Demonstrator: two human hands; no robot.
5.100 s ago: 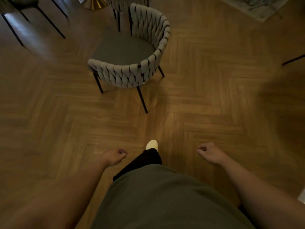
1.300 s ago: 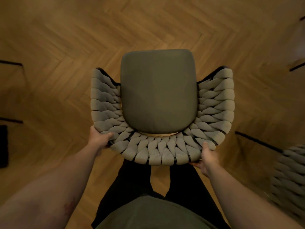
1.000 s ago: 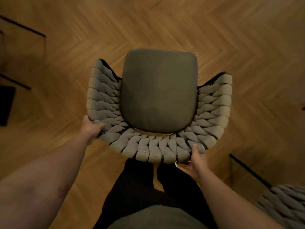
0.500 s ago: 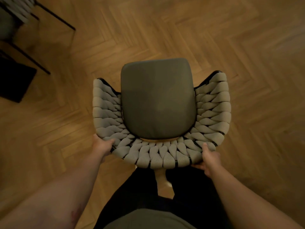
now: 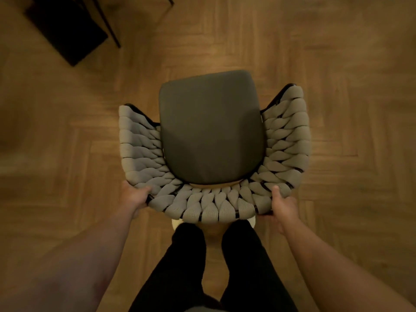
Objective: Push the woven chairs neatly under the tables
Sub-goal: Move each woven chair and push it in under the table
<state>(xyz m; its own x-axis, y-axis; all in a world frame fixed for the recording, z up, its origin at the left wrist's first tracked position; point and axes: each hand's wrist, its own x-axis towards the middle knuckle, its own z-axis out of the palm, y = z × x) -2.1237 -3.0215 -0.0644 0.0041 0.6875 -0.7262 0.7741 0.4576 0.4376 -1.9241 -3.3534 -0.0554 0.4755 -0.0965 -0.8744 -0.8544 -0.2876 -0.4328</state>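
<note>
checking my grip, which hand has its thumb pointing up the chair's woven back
The right hand: its thumb points straight up the woven chair's back, while the left hand's thumb lies sideways along the rim.

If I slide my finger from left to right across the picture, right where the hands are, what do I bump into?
First the wooden floor → left hand → woven chair, gripped at its curved back → right hand → floor again.

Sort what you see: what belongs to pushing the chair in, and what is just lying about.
Job: woven chair, gripped at its back by left hand and right hand.
Lying about: dark flat thing, top left, on the wood floor.
</note>
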